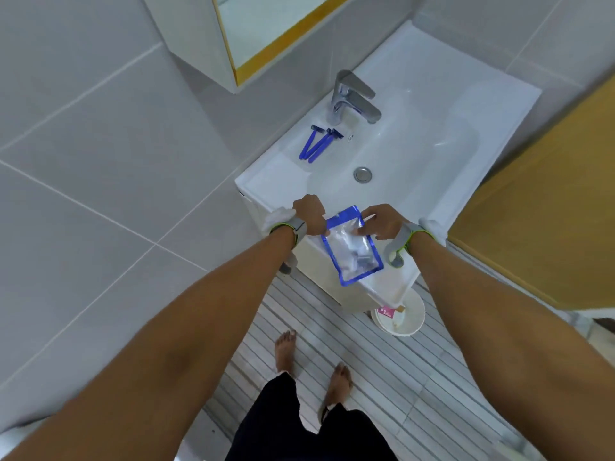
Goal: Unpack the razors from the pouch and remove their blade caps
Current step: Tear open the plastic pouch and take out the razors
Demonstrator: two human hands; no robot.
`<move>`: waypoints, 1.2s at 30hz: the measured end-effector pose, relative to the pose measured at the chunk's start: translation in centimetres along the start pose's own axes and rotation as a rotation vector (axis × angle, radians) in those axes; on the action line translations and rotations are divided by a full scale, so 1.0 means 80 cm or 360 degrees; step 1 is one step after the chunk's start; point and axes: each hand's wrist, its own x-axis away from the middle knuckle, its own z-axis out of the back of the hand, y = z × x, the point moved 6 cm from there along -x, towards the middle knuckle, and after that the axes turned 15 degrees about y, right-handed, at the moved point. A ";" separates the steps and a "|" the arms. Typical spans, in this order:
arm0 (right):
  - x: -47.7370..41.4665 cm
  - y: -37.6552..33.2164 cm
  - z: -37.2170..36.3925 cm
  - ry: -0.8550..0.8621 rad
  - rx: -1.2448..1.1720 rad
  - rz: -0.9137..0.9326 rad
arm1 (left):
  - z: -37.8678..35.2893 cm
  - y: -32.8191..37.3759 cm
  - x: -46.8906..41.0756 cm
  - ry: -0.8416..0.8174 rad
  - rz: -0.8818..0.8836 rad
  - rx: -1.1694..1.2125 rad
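Note:
A clear pouch [352,247] with a blue border hangs in front of the sink's near edge. My left hand [309,214] pinches its upper left corner, and my right hand [382,224] grips its upper right side. Small dark and clear pieces lie inside the pouch near its bottom. Three blue razors [317,143] lie side by side on the sink's left ledge, heads toward the faucet. Whether their heads carry caps is too small to tell.
The white sink [492,128] has a chrome faucet [352,98] and a drain plug [362,174]. A mirror cabinet [233,44] hangs above left. A white bin [402,316] stands on the slatted floor under the sink. A wooden door [549,211] is at right.

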 end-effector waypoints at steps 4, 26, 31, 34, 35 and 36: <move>0.007 -0.032 0.050 -0.0147 -0.0095 0.0052 | 0.040 0.038 -0.042 -0.0057 -0.0135 0.0287; 0.066 -0.149 0.395 0.0878 -0.0592 0.0047 | 0.247 0.380 -0.067 0.0324 -0.1133 0.0376; 0.061 -0.157 0.410 0.0912 -0.0652 0.0135 | 0.252 0.382 -0.067 0.0401 -0.0903 0.0447; 0.057 -0.157 0.407 0.0888 -0.0614 0.0161 | 0.242 0.374 -0.065 0.0340 -0.0682 0.0488; 0.056 -0.158 0.406 0.0884 -0.0608 0.0167 | 0.239 0.372 -0.066 0.0312 -0.0630 0.0522; 0.056 -0.158 0.407 0.0878 -0.0610 0.0173 | 0.235 0.372 -0.065 0.0274 -0.0584 0.0569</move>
